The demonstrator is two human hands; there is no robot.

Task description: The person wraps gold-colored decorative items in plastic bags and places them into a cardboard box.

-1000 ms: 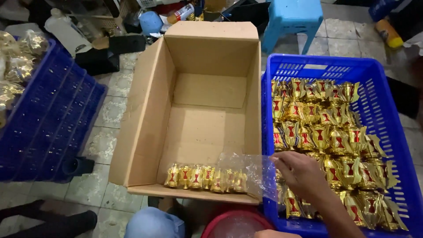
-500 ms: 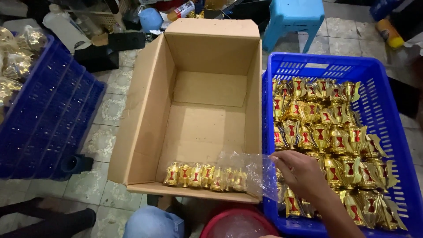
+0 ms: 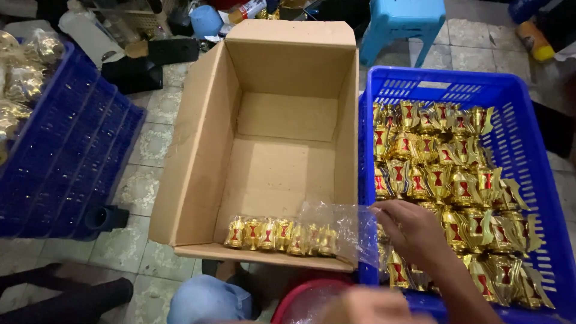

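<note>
The right hand (image 3: 414, 234) reaches in from the lower right and its fingers pinch the loose open end of a clear plastic bag (image 3: 336, 231) at the wall where the cardboard box (image 3: 282, 66) meets the blue crate (image 3: 516, 126) on the right. The bag lies to the left of this hand, on the floor of the box along its near wall, with its long axis running left to right, so the filled part points away from the hand. Inside the bag stands one row of small golden pot-shaped ornaments (image 3: 279, 234) with red marks; I count about six, but the crumpled plastic hides the end nearest the hand, so there may be more. The right hand is clearly the nearer one. At the bottom edge there is a blurred shape that may be the left hand (image 3: 366, 306), above something round and red (image 3: 306, 300); I cannot tell if it is spread or closed. The crate on the right holds many more of the same golden ornaments (image 3: 444, 174), packed close in rows, too many to count surely. There is one box, and a second blue crate (image 3: 66, 162) at the left holds bags of golden pieces. A light blue stool (image 3: 402, 24) stands behind.
</note>
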